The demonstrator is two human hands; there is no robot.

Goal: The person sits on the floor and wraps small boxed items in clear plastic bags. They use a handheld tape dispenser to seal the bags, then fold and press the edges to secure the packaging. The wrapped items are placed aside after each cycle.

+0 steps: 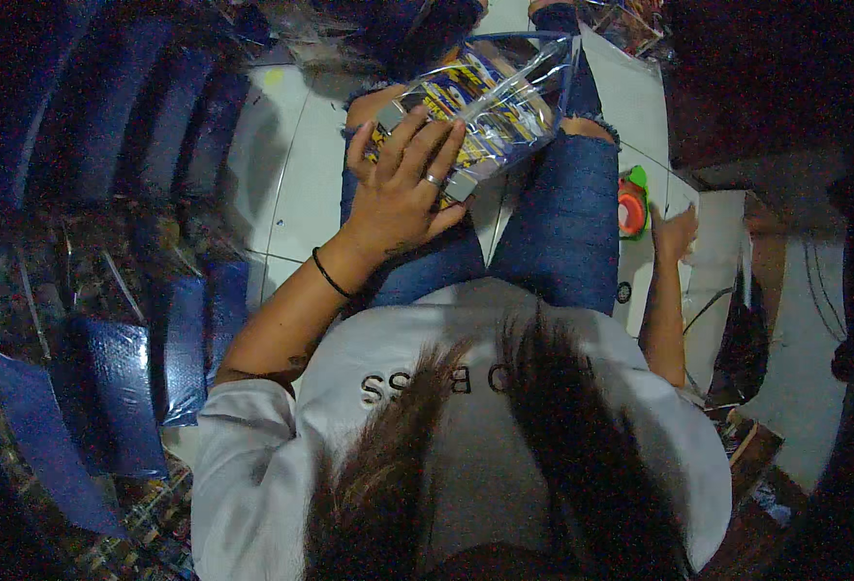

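A clear plastic bag (528, 92) with yellow, blue and white printed packs inside lies tilted across my thighs. A blue strip runs along the bag's far edge. My left hand (403, 174) grips the near left end of this bag, fingers spread over its top and the thumb at its near side. At the right, my right hand (676, 234) is held out, fingers apart, with nothing seen in it. Beside that hand, on the white tiles, is a green tape dispenser (634, 203) with an orange-red round middle; a small gap separates the two.
Blue-edged, plastic-wrapped bundles (122, 387) stand in rows along my left. Over white floor tiles (286, 145) my legs are spread. More clear plastic packages (630, 24) lie at the far right. A dark cable (819, 281) hangs to the right, near an open cardboard piece (756, 445).
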